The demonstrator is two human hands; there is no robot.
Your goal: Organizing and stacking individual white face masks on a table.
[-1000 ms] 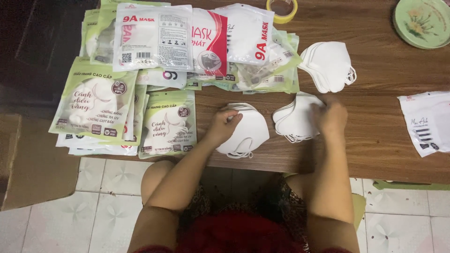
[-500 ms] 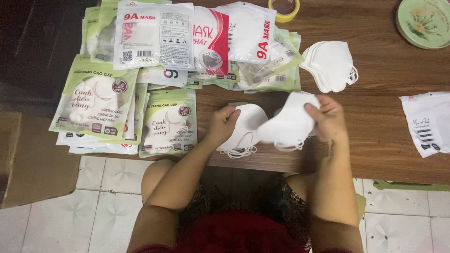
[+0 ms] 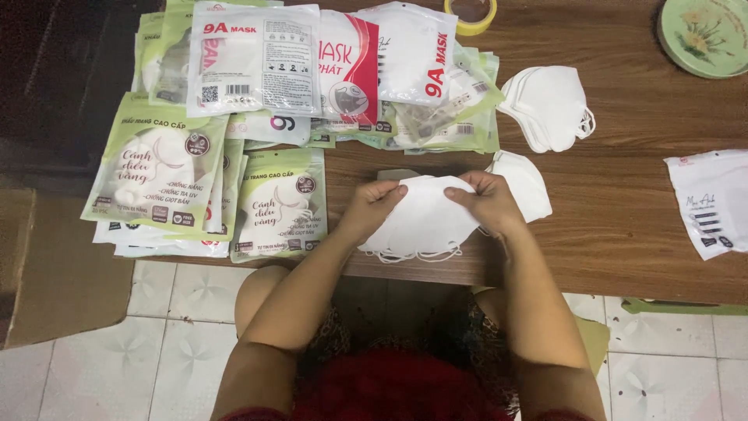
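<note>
A stack of white folded face masks (image 3: 425, 222) lies at the near edge of the brown wooden table (image 3: 623, 226), its ear loops hanging over the edge. My left hand (image 3: 372, 204) pinches the stack's left top corner. My right hand (image 3: 485, 201) grips its right top edge. Just behind my right hand lies another white mask (image 3: 528, 181), partly covered by it. A second pile of white masks (image 3: 549, 107) sits farther back to the right.
Green and white mask packets (image 3: 160, 168) and red-and-white mask packets (image 3: 312, 62) are heaped across the table's left and back. A yellow tape roll (image 3: 471, 14) and a green round plate (image 3: 705, 35) are at the far edge. A white bag (image 3: 710, 201) lies right. A cardboard box (image 3: 47, 273) stands on the tiled floor.
My right hand carried the right-hand masks leftward and laid them over the masks under my left hand. Both hands now hold one joined stack.
</note>
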